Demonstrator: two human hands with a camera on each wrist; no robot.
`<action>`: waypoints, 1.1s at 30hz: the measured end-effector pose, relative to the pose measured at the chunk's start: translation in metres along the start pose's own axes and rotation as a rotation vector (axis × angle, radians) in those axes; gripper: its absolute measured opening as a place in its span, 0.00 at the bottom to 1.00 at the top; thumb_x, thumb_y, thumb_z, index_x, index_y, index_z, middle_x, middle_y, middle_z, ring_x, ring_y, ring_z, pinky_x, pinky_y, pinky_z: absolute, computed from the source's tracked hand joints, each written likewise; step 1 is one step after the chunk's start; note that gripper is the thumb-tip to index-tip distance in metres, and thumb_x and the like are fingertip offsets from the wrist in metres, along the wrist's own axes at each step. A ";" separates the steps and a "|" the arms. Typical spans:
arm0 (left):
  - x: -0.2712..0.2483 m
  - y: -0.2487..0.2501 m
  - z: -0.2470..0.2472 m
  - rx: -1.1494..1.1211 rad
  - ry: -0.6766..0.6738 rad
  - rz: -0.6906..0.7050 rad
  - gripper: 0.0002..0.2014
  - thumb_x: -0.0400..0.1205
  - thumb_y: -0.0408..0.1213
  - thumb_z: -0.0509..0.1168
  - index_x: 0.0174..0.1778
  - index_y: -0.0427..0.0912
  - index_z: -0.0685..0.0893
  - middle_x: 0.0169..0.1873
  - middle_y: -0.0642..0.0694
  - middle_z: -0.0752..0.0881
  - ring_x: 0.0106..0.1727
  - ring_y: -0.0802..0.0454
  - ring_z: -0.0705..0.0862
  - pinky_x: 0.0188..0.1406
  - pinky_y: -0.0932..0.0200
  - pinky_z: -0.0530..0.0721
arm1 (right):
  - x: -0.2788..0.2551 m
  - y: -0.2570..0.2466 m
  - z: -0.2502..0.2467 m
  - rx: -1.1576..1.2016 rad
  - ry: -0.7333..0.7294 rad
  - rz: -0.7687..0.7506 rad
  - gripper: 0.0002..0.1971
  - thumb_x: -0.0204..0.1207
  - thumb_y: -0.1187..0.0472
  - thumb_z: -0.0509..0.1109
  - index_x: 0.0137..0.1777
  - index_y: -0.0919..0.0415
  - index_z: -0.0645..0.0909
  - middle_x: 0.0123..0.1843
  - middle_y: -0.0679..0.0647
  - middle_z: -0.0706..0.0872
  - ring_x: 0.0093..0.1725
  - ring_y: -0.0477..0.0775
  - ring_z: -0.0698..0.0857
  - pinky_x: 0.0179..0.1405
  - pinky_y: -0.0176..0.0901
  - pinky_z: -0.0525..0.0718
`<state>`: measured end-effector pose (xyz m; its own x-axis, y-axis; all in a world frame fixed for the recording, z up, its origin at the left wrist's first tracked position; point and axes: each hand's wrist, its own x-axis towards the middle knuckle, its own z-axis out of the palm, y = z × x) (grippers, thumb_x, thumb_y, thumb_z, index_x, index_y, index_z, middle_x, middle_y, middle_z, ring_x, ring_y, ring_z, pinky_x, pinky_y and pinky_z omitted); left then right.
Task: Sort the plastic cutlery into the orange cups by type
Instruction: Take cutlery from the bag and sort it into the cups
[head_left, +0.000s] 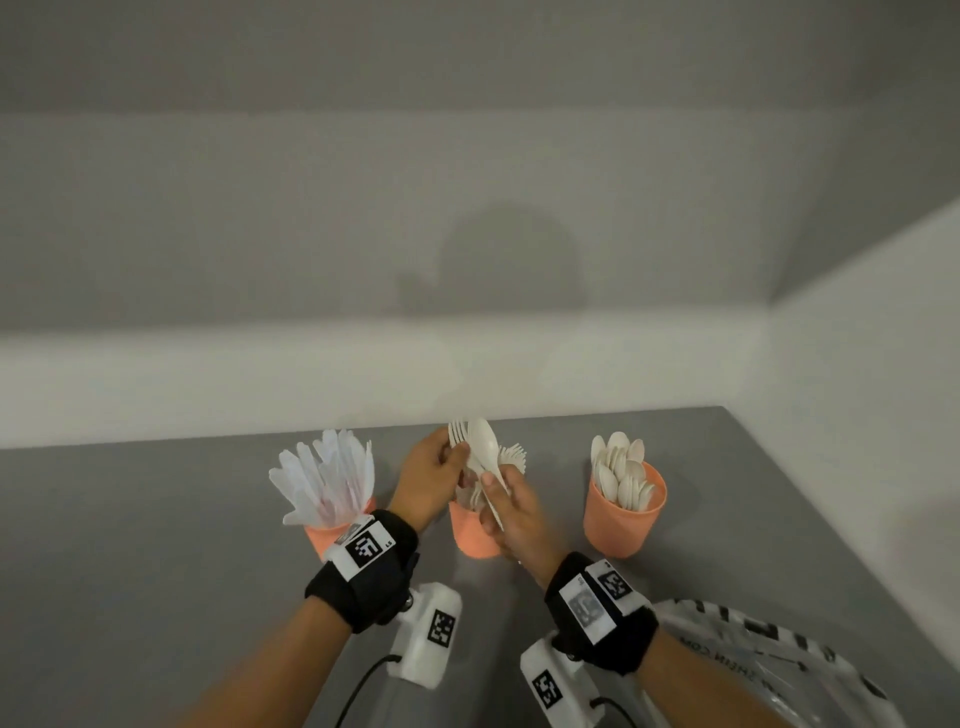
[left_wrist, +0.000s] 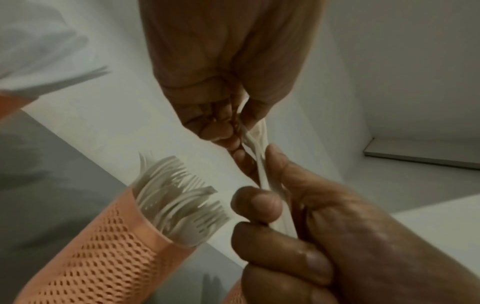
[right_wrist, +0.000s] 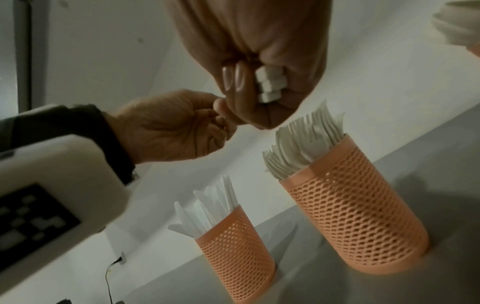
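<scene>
Both hands (left_wrist: 249, 86) pinch white cutlery handles (left_wrist: 262, 164) beside the fork-filled orange cup (left_wrist: 109, 251).

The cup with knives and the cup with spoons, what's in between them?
In the head view, the cup of forks stands between them, with both hands above it holding a spoon and forks.

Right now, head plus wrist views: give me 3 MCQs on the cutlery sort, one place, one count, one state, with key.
1. The spoon cup stands:
A. right of the fork cup
B. left of the knife cup
C. between them

2. Orange cups on the table:
A. two
B. three
C. four

3. The right hand:
A. flat on the table
B. hangs idle
C. grips a small bunch of cutlery

Key: 1 A, spoons rightmost in head view. 2 B, three counted. 3 C, handle ends show in its fist; left hand pinches the same bunch.
</scene>
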<state>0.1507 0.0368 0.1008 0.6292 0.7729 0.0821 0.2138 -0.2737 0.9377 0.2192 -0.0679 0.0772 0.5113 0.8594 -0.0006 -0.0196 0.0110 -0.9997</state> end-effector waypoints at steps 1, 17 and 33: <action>0.000 0.001 0.002 0.007 -0.003 0.004 0.07 0.83 0.29 0.57 0.48 0.35 0.81 0.33 0.39 0.83 0.32 0.48 0.81 0.31 0.53 0.81 | -0.002 0.000 -0.003 -0.024 0.004 -0.029 0.07 0.86 0.60 0.53 0.56 0.57 0.73 0.21 0.45 0.75 0.14 0.39 0.69 0.14 0.26 0.65; 0.028 0.042 -0.022 0.184 0.322 0.534 0.13 0.85 0.28 0.53 0.63 0.38 0.76 0.40 0.41 0.84 0.31 0.44 0.84 0.34 0.73 0.79 | 0.020 -0.044 -0.137 -0.174 0.486 -0.228 0.13 0.85 0.67 0.51 0.45 0.48 0.67 0.47 0.51 0.85 0.53 0.55 0.82 0.63 0.53 0.76; 0.018 -0.021 0.023 0.583 0.058 0.334 0.21 0.81 0.27 0.54 0.70 0.42 0.76 0.54 0.36 0.86 0.47 0.37 0.85 0.43 0.56 0.78 | 0.019 0.008 -0.157 -0.419 0.508 0.016 0.10 0.80 0.64 0.63 0.59 0.65 0.73 0.46 0.56 0.81 0.48 0.58 0.80 0.40 0.39 0.73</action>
<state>0.1746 0.0435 0.0747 0.6941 0.6178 0.3694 0.3931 -0.7552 0.5245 0.3635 -0.1321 0.0659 0.8576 0.5086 0.0763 0.2532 -0.2885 -0.9234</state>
